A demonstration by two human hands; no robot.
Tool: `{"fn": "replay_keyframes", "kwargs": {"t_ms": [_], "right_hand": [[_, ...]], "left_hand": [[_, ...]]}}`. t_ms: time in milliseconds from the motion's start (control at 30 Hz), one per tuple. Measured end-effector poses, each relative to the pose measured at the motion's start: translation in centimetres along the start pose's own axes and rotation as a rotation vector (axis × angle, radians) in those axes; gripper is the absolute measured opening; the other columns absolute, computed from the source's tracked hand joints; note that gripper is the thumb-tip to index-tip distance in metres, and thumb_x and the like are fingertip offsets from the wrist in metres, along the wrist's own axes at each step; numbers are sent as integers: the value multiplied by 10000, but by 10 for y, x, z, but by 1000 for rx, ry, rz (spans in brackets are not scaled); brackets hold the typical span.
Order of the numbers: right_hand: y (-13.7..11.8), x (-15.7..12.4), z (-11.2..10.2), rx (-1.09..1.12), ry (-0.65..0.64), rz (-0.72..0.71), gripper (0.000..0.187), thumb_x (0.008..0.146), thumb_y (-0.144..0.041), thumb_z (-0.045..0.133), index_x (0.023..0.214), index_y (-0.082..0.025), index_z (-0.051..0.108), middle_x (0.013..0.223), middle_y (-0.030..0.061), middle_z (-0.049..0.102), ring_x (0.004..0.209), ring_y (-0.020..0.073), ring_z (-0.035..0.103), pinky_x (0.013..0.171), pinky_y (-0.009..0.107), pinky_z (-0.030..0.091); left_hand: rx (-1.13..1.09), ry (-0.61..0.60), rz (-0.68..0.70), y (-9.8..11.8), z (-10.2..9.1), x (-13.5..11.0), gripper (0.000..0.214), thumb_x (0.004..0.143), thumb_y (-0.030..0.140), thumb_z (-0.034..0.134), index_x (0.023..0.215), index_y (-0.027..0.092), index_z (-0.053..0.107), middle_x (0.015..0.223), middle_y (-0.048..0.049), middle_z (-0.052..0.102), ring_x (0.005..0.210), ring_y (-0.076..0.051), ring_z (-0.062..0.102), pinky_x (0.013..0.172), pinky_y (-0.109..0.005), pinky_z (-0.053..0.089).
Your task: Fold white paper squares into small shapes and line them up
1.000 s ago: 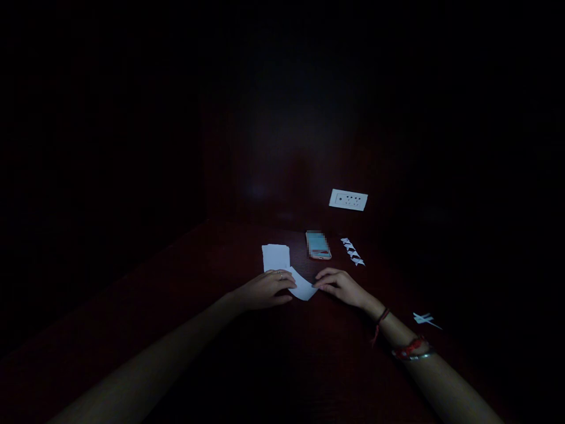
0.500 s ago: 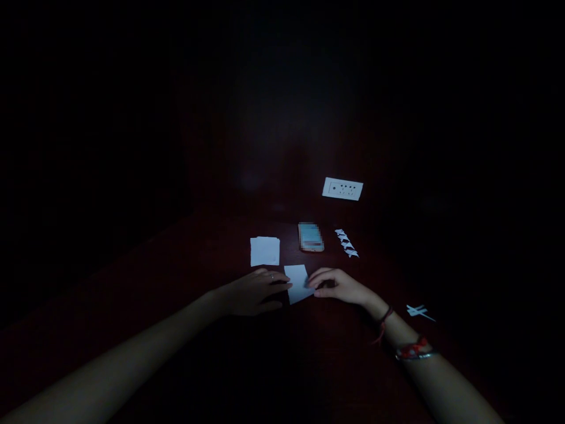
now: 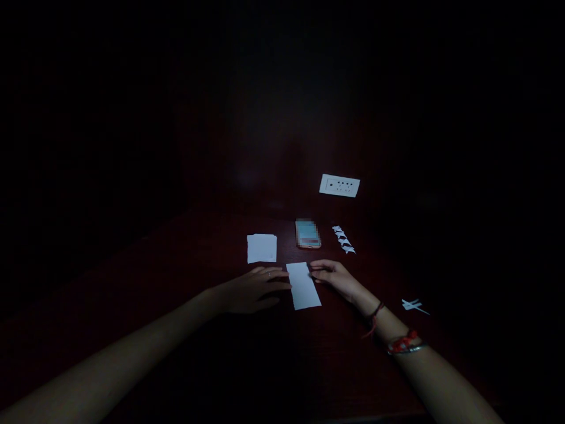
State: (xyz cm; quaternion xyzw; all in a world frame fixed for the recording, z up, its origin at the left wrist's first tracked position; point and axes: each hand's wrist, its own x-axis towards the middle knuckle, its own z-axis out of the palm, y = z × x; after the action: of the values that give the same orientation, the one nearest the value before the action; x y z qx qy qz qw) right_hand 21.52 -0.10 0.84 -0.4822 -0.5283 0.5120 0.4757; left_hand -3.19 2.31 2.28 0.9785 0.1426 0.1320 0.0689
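A white rectangular sheet of paper lies flat on the dark red table, longer from front to back than it is wide. At its left edge rest the fingertips of my left hand, which is spread palm down with a ring on one finger. My right hand is by the sheet's upper right edge, fingers apart and slightly bent; whether they touch the paper I cannot tell. Just beyond my left hand sits a stack of white paper squares.
A phone with its screen lit lies behind the sheet. To its right is a row of small folded paper pieces. Thin paper strips lie past my right forearm. A white socket plate is on the back wall. The surroundings are very dark.
The paper now shows as a longer rectangle, its lower right part no longer slanted. My right hand has moved slightly up and off the sheet's right side. My left hand stays at the left edge.
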Motion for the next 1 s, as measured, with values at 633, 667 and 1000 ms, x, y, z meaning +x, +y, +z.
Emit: {"fn": "replay_keyframes", "kwargs": {"t_ms": [633,667,1000], "right_hand": [[-5,-3,-6,437,-70,203,272,685,-169,576,946,-99,551,834,89,615,784,163,602,826,323,437],[-6,-4,-5,439,-56,198,273,677,-160,584,941,-100,553,825,85,617,781,163,602,823,319,438],[-14,-9,0,487,-70,236,250,700,-164,555,948,-130,535,821,76,615,745,164,608,794,343,444]], "left_hand": [[30,-1,37,-4,5,1,379,815,261,436,1189,291,385,1275,-15,330,1153,-236,290,943,-406,233],[43,-6,43,-4,5,1,378,818,263,432,1192,286,381,1277,-20,324,1155,-237,286,942,-408,234],[97,-11,45,-6,7,-1,376,838,269,400,1210,283,347,1300,-26,288,1168,-250,262,930,-425,235]]}}
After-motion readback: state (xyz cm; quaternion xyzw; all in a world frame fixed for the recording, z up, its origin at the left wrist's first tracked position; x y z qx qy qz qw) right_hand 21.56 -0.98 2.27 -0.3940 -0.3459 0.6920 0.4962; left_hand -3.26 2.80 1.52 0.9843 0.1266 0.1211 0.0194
